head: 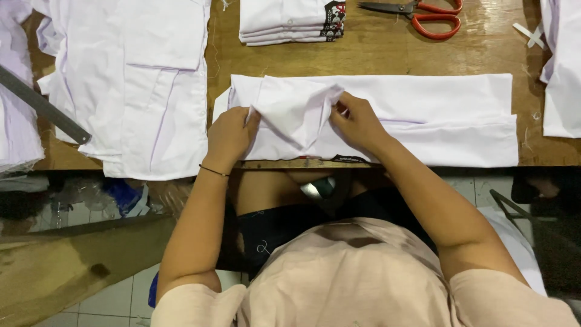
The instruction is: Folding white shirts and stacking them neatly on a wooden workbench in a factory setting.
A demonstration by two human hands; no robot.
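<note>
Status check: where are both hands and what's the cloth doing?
Left hand and right hand both pinching a raised fold of the white garment. Garment flat on wooden table. Scissors well clear.

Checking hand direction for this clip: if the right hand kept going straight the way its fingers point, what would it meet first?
The right hand points left, so it would first meet the raised fold of white fabric it pinches; beyond that, probably the left hand.

scissors (423, 15): handles and blades being cut off by top edge | metal ruler (42, 106): running off left edge | right hand (357, 124): fingertips hiding inside white fabric (387, 118) fold | right-side cloth stack (563, 66): being cropped by frame edge
</note>
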